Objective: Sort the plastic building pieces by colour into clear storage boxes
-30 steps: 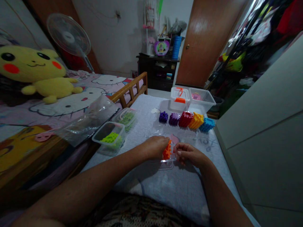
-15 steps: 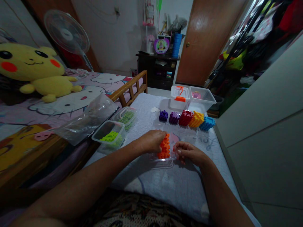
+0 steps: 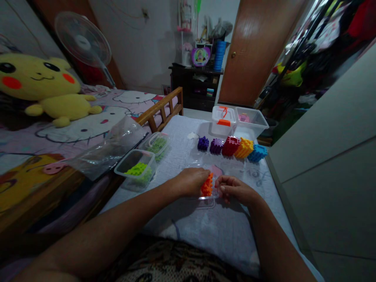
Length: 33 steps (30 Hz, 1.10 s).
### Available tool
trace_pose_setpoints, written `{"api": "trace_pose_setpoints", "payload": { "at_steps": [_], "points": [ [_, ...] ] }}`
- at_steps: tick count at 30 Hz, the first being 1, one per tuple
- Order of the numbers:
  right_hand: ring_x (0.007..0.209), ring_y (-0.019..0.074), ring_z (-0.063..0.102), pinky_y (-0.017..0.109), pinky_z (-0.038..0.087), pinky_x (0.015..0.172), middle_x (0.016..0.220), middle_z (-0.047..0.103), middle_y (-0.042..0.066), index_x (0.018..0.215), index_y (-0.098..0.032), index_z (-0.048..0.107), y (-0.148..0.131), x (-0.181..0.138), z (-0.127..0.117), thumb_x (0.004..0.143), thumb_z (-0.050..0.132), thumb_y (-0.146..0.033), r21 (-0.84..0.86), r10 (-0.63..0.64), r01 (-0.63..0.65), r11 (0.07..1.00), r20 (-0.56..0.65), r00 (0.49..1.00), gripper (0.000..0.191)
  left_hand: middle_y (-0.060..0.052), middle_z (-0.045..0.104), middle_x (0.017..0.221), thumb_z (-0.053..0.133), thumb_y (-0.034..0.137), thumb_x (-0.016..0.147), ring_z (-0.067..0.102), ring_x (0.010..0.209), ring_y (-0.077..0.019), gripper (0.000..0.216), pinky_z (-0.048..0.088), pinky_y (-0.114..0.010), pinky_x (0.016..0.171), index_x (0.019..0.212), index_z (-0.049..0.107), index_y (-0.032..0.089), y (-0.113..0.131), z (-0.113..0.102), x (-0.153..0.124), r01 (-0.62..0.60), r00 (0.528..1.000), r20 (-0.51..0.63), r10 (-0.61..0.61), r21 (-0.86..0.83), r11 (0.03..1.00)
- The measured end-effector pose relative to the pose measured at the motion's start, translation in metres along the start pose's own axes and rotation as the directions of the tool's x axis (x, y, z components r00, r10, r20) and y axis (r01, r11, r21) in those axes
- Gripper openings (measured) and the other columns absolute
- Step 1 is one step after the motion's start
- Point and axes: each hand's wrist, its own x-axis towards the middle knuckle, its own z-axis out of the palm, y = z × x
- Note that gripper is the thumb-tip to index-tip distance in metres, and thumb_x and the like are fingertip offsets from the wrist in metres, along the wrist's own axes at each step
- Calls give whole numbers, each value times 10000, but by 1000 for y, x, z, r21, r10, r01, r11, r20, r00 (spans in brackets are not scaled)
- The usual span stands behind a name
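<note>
Head view: left hand (image 3: 192,182) was clamped on orange blocks (image 3: 207,185), partly hidden by it. Blocks sat in a clear container (image 3: 202,198), mid-table, between the hands. Right hand (image 3: 236,190) had fingers curled together on the container's right rim; fingertips partly hidden. Table (image 3: 217,235) had a pale cloth over it.

Toward the far right corner, a row ran left to right: dark purple blocks (image 3: 203,143), light purple blocks (image 3: 216,146), red blocks (image 3: 231,146), yellow blocks (image 3: 244,148), blue blocks (image 3: 257,153), the last by the right edge. Behind them, at the far edge, a lidded box (image 3: 219,128) with orange clips stood beside an open clear bin (image 3: 254,124). Along the left edge: open tub (image 3: 120,170) with lime pieces (image 3: 138,169), and just behind it a second tub (image 3: 143,145) with green pieces (image 3: 157,145).
</note>
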Motion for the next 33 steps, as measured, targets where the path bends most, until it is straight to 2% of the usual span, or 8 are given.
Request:
{"api": "trace_pose_setpoints", "payload": {
  "at_steps": [10, 16, 20, 23, 28, 33],
  "points": [
    [470, 69, 573, 163, 446, 430, 679, 654, -19, 940, -156, 596, -3, -1, 2, 746, 795, -437, 20, -7, 7, 1000, -2, 1000, 396, -119, 687, 1112, 663, 302, 750, 657, 972, -262, 383, 514, -339, 809, 1096, 559, 177, -3, 4, 1, -5, 1000, -23, 5, -6, 1000],
    [477, 70, 574, 168, 447, 438, 695, 659, -15, 954, -154, 596, 0, 0, 0, 756, 794, -418, 20, 1, -1, 1000, -2, 1000, 386, -112, 677, 1147, 669, 201, 719, 635, 1057, -265, 475, 492, -328, 869, 1171, 526, 179, -13, -7, -1, 40, 996, -76, -39, 3, 999],
    [476, 72, 580, 167, 450, 436, 692, 660, -15, 952, -157, 597, -1, 0, 1, 753, 797, -434, 27, 3, -3, 1000, 3, 1000, 395, -105, 663, 1194, 681, 208, 739, 615, 1112, -260, 504, 477, -322, 899, 1211, 504, 200, -22, -15, 7, 82, 989, -127, -80, 16, 996],
    [473, 71, 580, 164, 444, 432, 689, 661, -14, 947, -156, 597, -2, -1, 2, 750, 800, -438, 30, -1, 1, 1000, 5, 1000, 399, -110, 659, 1208, 690, 233, 745, 616, 1116, -264, 498, 479, -327, 905, 1209, 512, 195, -28, -12, 18, 84, 986, -147, -78, 34, 996],
    [473, 73, 571, 171, 434, 433, 681, 648, -22, 949, -158, 593, -1, -1, 1, 760, 791, -429, 24, -3, 3, 1000, 11, 1000, 385, -134, 667, 1193, 677, 185, 723, 632, 1092, -266, 456, 493, -322, 894, 1163, 558, 162, -34, 1, 32, 81, 991, -109, -73, 72, 994],
    [484, 77, 571, 180, 440, 445, 696, 654, -14, 957, -161, 584, 0, -1, 0, 772, 781, -404, 31, -1, 1, 1000, 14, 1000, 364, -142, 687, 1169, 699, 180, 722, 648, 1068, -268, 451, 506, -314, 869, 1159, 591, 144, -32, 0, 37, 89, 996, -13, -88, 72, 993]
  ]
}}
